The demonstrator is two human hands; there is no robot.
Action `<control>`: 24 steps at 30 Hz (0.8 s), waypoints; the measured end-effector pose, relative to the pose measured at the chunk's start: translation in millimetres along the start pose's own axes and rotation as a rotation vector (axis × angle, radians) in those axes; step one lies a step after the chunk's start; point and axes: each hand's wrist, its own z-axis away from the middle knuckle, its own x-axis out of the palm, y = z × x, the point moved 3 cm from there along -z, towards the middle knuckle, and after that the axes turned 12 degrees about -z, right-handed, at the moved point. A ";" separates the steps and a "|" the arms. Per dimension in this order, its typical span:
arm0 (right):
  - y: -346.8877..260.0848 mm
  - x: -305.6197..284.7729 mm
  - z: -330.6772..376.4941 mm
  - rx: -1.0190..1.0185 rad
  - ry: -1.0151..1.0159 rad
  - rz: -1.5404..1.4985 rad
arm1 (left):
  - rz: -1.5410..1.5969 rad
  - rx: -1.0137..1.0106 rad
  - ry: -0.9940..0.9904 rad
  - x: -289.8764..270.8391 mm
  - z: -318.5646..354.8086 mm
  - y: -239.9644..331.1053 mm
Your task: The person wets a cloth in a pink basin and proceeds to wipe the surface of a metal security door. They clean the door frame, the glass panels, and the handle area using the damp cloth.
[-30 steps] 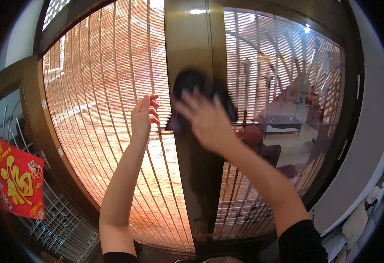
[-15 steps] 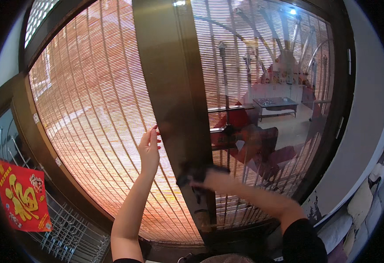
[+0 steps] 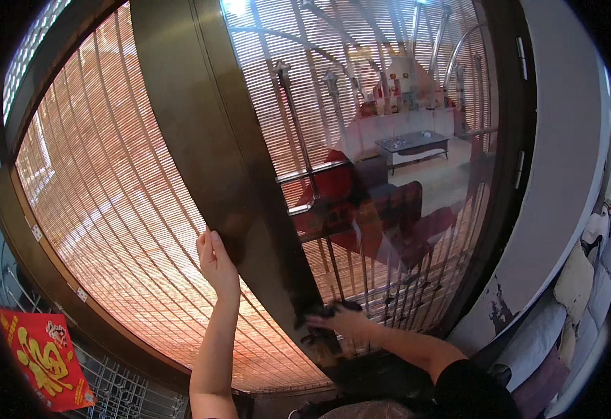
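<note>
A brown metal door (image 3: 201,119) with a glass panel (image 3: 389,202) stands in front of me, swung partly open. My left hand (image 3: 216,258) is closed on the upright edge of its wide frame bar, fingertips curled at the edge. Lower down, my right hand (image 3: 344,325) presses a dark, soft-looking cloth (image 3: 312,328) against the same bar, near the foot of the door. Motion blurs the cloth and the fingers, so its exact shape is unclear.
Behind the opening hangs a reddish slatted blind (image 3: 110,174) with upright bars. A red paper sign (image 3: 46,359) with gold lettering is at the lower left. Hinges (image 3: 520,167) line the right jamb. Pale cushions or bedding (image 3: 564,314) lie at the right. The glass reflects a room.
My right hand has slid down the frame bar with the dark cloth. My left hand keeps its place at the door edge. The whole view has shifted and tilted.
</note>
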 end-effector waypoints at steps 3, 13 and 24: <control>26.0 20.6 9.7 -0.006 -0.045 -0.118 | 0.017 0.019 -0.028 1.4 -0.3 2.7; 116.5 -325.8 101.8 0.505 1.380 0.284 | -0.060 0.075 0.076 6.7 6.6 -14.5; 65.6 75.8 100.3 0.450 0.695 -0.462 | -0.021 -0.069 0.104 18.7 7.9 -21.9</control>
